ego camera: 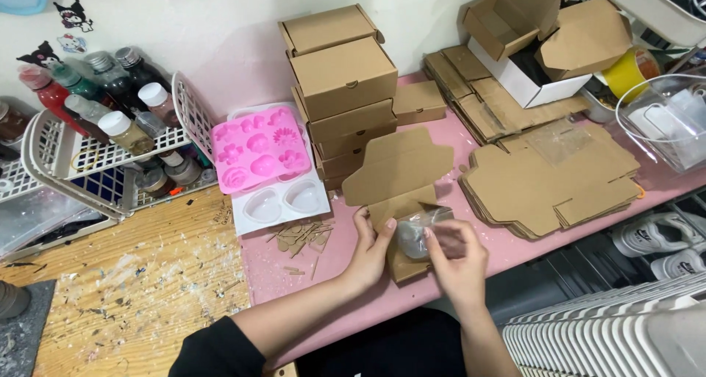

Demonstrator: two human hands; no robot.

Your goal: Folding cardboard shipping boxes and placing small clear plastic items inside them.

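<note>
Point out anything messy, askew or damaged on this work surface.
Cardboard scraps lie scattered on the pink tabletop below the clear mould tray. The wooden board is flecked with pale splatter. The stack of closed cardboard boxes sits unevenly, each box skewed from the next.

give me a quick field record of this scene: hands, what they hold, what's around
left hand: left hand grips the side of an open cardboard box
right hand: right hand holds a clear plastic-wrapped item at the box
surface: pink table
behind box: stack of closed boxes
right of box: pile of flat boxes
left of box: pink mould on clear trays, cardboard scraps
far left: basket of bottles
</note>
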